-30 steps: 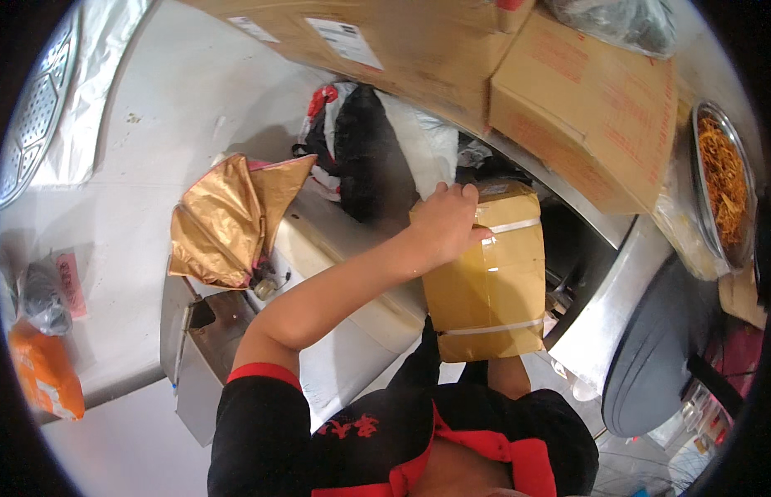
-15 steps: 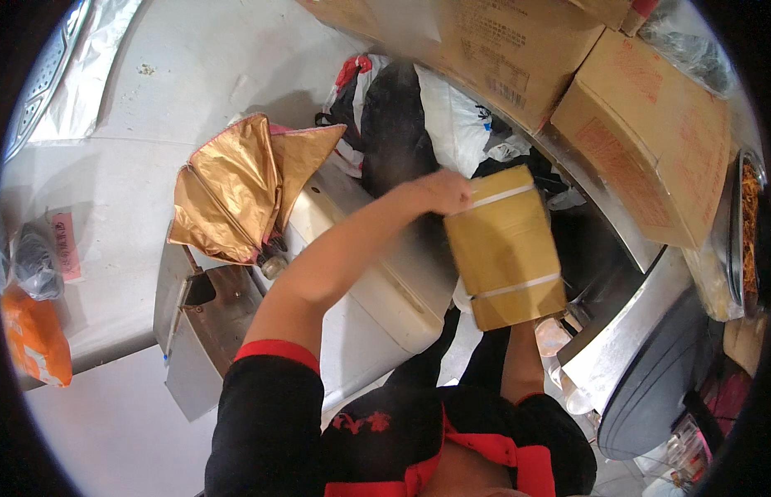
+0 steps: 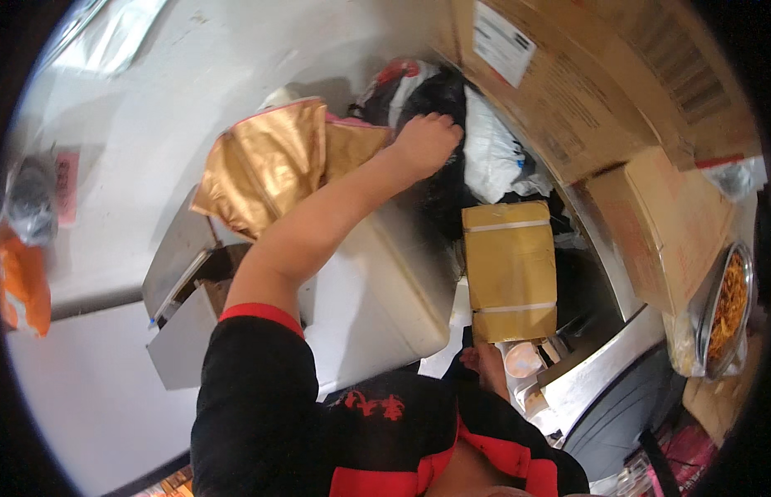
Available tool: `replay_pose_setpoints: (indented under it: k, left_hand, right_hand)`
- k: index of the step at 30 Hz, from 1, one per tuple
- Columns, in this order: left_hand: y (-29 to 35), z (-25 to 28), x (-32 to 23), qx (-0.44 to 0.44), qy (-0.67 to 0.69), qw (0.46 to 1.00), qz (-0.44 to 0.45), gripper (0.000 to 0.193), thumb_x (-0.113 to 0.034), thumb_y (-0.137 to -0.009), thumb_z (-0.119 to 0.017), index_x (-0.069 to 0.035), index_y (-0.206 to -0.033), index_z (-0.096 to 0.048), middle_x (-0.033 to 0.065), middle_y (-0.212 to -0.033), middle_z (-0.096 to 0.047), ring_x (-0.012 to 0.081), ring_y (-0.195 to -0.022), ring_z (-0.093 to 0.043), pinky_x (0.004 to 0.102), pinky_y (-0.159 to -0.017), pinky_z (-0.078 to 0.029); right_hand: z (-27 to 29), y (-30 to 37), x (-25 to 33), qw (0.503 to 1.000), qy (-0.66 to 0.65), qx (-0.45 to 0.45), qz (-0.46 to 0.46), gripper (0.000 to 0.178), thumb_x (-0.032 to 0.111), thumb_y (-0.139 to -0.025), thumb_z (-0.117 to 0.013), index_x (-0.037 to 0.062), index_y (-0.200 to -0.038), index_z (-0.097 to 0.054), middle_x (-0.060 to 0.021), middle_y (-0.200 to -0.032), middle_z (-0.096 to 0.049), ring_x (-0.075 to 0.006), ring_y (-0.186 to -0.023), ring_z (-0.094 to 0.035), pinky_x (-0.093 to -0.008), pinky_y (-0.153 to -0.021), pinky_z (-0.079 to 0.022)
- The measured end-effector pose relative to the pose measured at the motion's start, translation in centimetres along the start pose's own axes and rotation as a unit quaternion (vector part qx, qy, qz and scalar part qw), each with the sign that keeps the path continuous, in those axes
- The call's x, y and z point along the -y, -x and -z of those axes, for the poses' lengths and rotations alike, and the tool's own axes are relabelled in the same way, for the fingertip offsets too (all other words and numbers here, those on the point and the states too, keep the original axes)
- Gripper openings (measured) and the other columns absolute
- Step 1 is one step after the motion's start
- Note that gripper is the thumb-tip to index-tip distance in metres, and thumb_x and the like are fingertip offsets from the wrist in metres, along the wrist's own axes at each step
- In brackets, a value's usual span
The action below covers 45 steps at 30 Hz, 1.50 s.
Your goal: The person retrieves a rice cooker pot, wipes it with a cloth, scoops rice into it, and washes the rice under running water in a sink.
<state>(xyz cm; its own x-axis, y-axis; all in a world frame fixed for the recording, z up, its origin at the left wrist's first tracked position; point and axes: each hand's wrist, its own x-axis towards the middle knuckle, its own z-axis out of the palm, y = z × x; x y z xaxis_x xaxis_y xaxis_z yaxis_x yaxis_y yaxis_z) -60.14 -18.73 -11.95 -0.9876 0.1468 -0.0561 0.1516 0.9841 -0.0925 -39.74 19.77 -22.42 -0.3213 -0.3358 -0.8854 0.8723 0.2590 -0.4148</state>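
My left hand (image 3: 431,145) reaches forward, its fingers curled against a black plastic bag (image 3: 442,95). Beside that bag lie a red, white and black bag (image 3: 399,83) and a white plastic bag (image 3: 491,153). My right hand (image 3: 489,364) is at the near end of a flat brown cardboard box (image 3: 511,269) and holds it there; part of its grip is hidden beneath. Two pale straps cross the box. Under my left forearm and beyond it sits a folded gold umbrella (image 3: 265,166) with pink edging.
A white bin-like container (image 3: 385,290) stands left of the box, with an open metal case (image 3: 183,348) farther left. Large cartons (image 3: 568,99) fill the far right. At right are a tray of orange shreds (image 3: 725,311) and a dark round lid (image 3: 626,414).
My left hand has let go of the cardboard box's far edge and moved forward to the black bag. The box, held by my right hand, now lies straighter and slightly nearer me. The view has shifted.
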Motion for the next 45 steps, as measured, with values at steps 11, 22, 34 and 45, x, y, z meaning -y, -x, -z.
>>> replay_pose_setpoints:
  k: [11,22,34,45]
  left_hand:
    - [14.7,7.1,10.9,0.209,-0.096,0.962,0.15,0.035,-0.037,-0.082,-0.049,-0.011,-0.104,-0.06,0.0066,-0.111,-0.055,0.0283,-0.103,-0.052,0.0522,-0.091,-0.035]
    - [14.9,12.9,13.5,0.478,-0.069,0.86,0.166,0.031,-0.013,-0.081,-0.045,-0.001,-0.107,-0.058,0.0168,-0.1,-0.062,0.032,-0.094,-0.059,0.0398,-0.079,-0.048]
    - [16.8,11.2,15.5,0.344,-0.027,0.926,0.153,0.025,-0.022,-0.083,-0.05,-0.002,-0.095,-0.059,0.0167,-0.097,-0.059,0.0322,-0.093,-0.057,0.0397,-0.076,-0.049]
    - [13.9,10.3,16.2,0.155,0.054,0.975,0.153,0.029,-0.028,-0.087,-0.05,-0.001,-0.096,-0.056,0.0202,-0.099,-0.056,0.0333,-0.088,-0.058,0.0421,-0.075,-0.048]
  right_hand:
    - [-23.1,-12.0,27.1,0.669,0.365,-0.054,0.644,0.023,0.014,-0.079,-0.054,0.0033,-0.099,-0.059,-0.014,-0.1,-0.059,-0.0318,-0.092,-0.056,-0.0371,-0.079,-0.046]
    - [-12.0,-32.4,22.3,0.552,0.783,-0.08,0.275,0.029,0.018,-0.082,-0.045,0.0066,-0.1,-0.065,-0.0172,-0.109,-0.059,-0.0306,-0.101,-0.057,-0.0407,-0.083,-0.047]
    - [-30.2,-29.6,24.7,0.568,0.62,-0.065,0.537,0.052,0.014,-0.078,-0.053,0.0051,-0.126,-0.037,-0.0235,-0.124,-0.04,-0.0335,-0.109,-0.047,-0.0414,-0.083,-0.046]
    - [-21.2,-31.5,37.9,0.718,0.569,-0.042,0.399,0.045,0.04,-0.068,-0.061,-0.0003,-0.086,-0.065,-0.0237,-0.091,-0.061,-0.0367,-0.086,-0.06,-0.04,-0.076,-0.048]
